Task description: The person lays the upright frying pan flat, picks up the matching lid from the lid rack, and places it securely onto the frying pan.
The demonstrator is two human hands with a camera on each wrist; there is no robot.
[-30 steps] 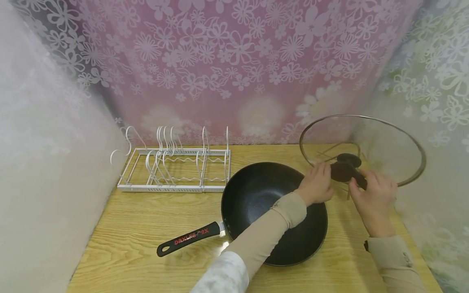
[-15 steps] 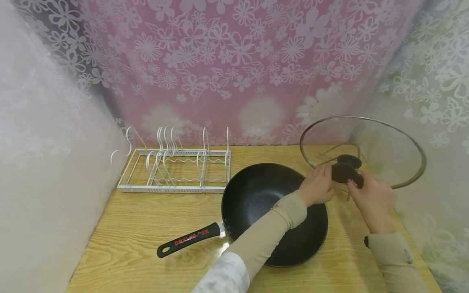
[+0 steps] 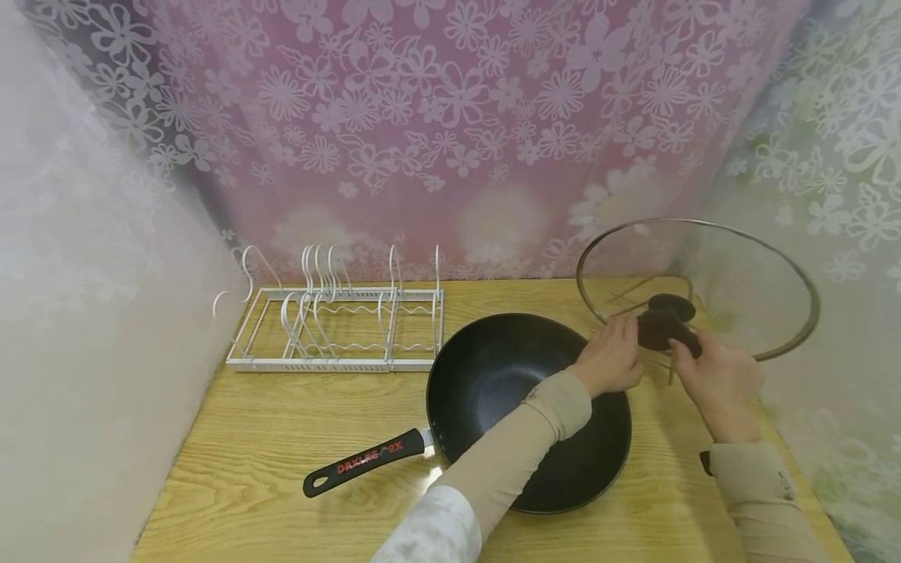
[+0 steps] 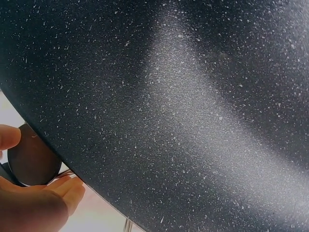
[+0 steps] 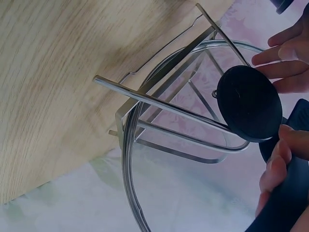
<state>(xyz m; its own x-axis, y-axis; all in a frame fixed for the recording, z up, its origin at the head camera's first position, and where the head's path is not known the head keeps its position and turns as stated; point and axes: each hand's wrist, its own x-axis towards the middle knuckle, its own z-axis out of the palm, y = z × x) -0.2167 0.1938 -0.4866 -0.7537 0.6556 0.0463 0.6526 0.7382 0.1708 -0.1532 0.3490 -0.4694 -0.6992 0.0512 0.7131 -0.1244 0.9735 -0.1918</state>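
Note:
At the right of the head view, a clear glass pan lid (image 3: 746,285) with a metal rim leans upright on a metal wire stand (image 5: 176,110). My left hand (image 3: 608,356) reaches across the pan; in the left wrist view its thumb and fingers close round a dark, rounded part of the lid knob (image 4: 34,159). From the other side, my right hand (image 3: 721,383) grips the knob's black handle. The right wrist view shows a black disc (image 5: 248,104) close to both hands' fingers. Beneath my left forearm lies a black wok (image 3: 479,383), partly hidden by the sleeve.
To the left on the wood-grain table (image 3: 267,438) stands a white wire rack (image 3: 310,363) with upright loops. The wok's long black handle (image 3: 366,463) points toward the lower left. Patterned curtains (image 3: 450,117) enclose the table at the back and both sides.
Hands, lid and wok stay nearly in place. The right hand shifts slightly on the lid's black handle, which tilts a little back and forth.

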